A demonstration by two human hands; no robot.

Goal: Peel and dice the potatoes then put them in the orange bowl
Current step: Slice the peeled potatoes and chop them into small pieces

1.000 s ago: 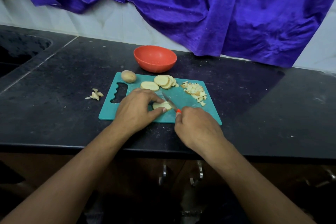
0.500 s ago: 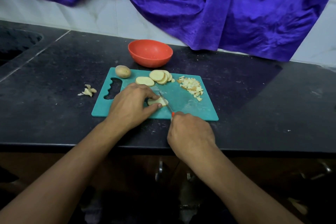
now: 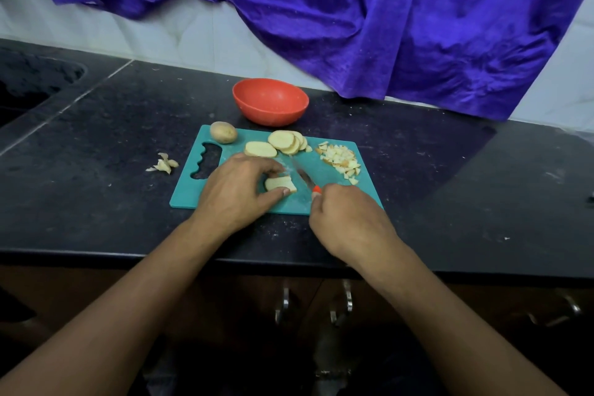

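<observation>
Near the cutting board's front edge, the left hand pinches a potato slice lying crosswise, the right hand gripping a knife just beside its right end.

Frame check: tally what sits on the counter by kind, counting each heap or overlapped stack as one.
Orange bowl: 1
Teal cutting board: 1
Knife, in the right hand: 1
Whole potato: 1
Sliced potato: 3 (lone slice, overlapped stack, piece held by the left hand)
Diced pile: 1
Peel heap: 1
Total: 9
</observation>
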